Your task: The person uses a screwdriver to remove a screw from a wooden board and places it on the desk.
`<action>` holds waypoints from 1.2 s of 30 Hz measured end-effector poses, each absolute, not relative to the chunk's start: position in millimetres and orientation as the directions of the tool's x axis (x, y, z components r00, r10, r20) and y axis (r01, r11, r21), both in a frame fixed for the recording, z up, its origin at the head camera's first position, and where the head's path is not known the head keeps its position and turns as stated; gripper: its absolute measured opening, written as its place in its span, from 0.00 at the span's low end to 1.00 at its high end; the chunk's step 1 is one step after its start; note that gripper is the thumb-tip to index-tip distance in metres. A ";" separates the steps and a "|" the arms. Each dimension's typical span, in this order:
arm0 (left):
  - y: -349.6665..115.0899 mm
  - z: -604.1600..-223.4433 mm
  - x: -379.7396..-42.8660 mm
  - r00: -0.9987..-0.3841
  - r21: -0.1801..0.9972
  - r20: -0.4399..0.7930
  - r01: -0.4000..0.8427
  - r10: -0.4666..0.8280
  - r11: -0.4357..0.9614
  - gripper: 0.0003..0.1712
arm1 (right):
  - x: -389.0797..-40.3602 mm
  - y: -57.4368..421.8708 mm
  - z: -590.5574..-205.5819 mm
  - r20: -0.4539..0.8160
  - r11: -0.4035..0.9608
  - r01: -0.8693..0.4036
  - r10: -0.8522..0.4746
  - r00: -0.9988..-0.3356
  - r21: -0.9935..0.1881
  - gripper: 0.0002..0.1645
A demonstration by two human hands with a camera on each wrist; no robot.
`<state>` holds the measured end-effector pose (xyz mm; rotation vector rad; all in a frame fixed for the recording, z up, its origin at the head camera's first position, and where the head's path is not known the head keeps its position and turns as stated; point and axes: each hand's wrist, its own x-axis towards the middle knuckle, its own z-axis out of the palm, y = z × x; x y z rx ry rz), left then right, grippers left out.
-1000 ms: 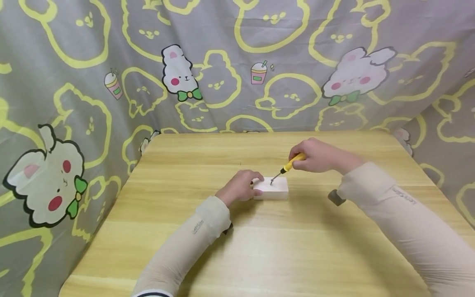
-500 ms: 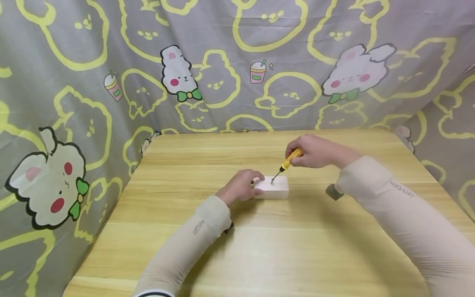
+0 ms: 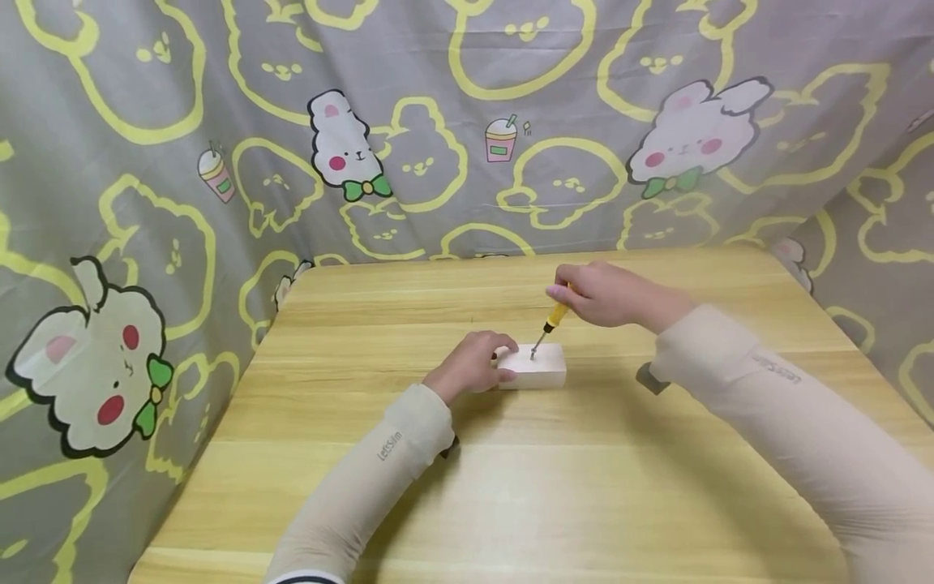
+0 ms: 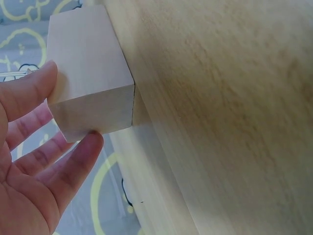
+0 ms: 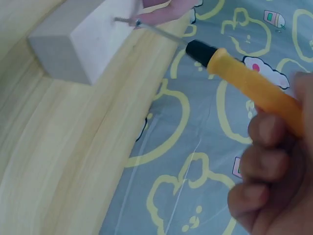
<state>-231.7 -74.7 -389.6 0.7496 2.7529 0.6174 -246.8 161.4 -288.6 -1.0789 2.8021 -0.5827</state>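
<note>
A pale rectangular wooden block (image 3: pixel 546 375) lies on the table in the head view. My left hand (image 3: pixel 470 365) grips its left end, thumb on the near side; in the left wrist view, fingertips press the block's (image 4: pixel 90 51) end and side. A small metal screw (image 5: pixel 123 20) stands partly out of the top face. My right hand (image 3: pixel 609 296) holds a yellow screwdriver (image 3: pixel 557 315) by its handle, fingers curled round it. The shaft slants down to the left, and its tip meets the screw head. Part of the handle is hidden by the right hand.
The wooden table (image 3: pixel 467 503) reaches back to a grey curtain (image 3: pixel 438 73) with yellow outlines and cartoon rabbits. A dark piece (image 3: pixel 652 379) sits under the right cuff. Beige sleeves (image 3: pixel 365 470) cover both forearms.
My right hand has moved a little to the left and up, tilting the screwdriver steeper. Its tip stays at the screw. The left hand and the block keep their places.
</note>
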 end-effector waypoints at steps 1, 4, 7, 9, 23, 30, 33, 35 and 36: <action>-74.8 -389.6 -231.5 -0.845 0.450 -0.098 0.433 0.525 0.781 0.23 | -247.1 160.2 -288.7 0.065 0.683 -0.631 -0.658 -0.751 -0.369 0.13; -74.7 -389.6 -231.1 -0.846 0.452 -0.088 0.437 0.526 0.778 0.23 | -248.0 157.2 -287.0 0.081 0.665 -0.658 -0.679 -0.730 -0.354 0.10; -74.8 -389.9 -230.5 -0.850 0.463 -0.084 0.429 0.520 0.776 0.23 | -249.1 154.0 -284.4 0.088 0.629 -0.689 -0.712 -0.696 -0.359 0.08; -75.0 -389.9 -230.0 -0.854 0.467 -0.085 0.421 0.514 0.777 0.23 | -250.1 152.1 -282.3 0.090 0.607 -0.709 -0.734 -0.674 -0.360 0.08; -73.5 -386.0 -233.0 -0.863 0.476 -0.085 0.405 0.499 0.781 0.23 | -255.4 157.7 -278.0 0.112 0.514 -0.792 -0.812 -0.573 -0.328 0.08; -73.5 -387.2 -231.9 -0.848 0.454 -0.074 0.439 0.525 0.775 0.23 | -251.6 152.8 -289.2 0.159 0.625 -0.733 -0.722 -0.673 -0.268 0.11; -72.7 -387.8 -231.3 -0.846 0.452 -0.073 0.444 0.528 0.774 0.23 | -251.4 151.6 -290.8 0.190 0.582 -0.768 -0.749 -0.635 -0.268 0.11; -72.2 -389.1 -231.0 -0.847 0.446 -0.081 0.441 0.526 0.779 0.23 | -251.0 151.1 -291.0 0.190 0.560 -0.784 -0.767 -0.613 -0.267 0.12; -71.9 -389.7 -230.9 -0.847 0.445 -0.085 0.439 0.525 0.781 0.23 | -250.4 150.7 -290.9 0.187 0.555 -0.788 -0.772 -0.608 -0.267 0.12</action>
